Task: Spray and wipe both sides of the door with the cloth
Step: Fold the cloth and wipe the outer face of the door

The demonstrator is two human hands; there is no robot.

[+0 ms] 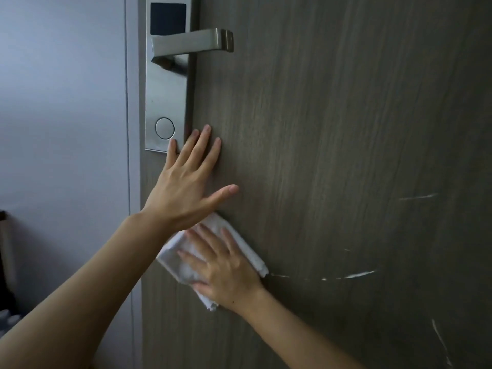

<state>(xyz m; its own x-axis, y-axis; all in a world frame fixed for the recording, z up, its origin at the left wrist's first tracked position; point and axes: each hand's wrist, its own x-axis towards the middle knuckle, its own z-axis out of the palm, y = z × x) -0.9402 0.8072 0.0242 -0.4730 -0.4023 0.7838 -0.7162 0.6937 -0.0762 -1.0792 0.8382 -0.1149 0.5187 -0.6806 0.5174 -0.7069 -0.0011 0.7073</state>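
Observation:
A dark wood-grain door (332,129) fills the right of the head view. My left hand (186,179) lies flat on it with fingers spread, just below the lock plate, holding nothing. Lower down, my right hand (226,270) presses a folded white cloth (175,259) flat against the door near its left edge. White streaks (356,275) mark the door to the right of the cloth. No spray bottle is visible.
A brushed-metal lock plate (165,102) with a lever handle (191,41) and a dark card reader sits at the door's left edge. A pale wall (61,115) lies to the left. Dark objects show at the lower left corner.

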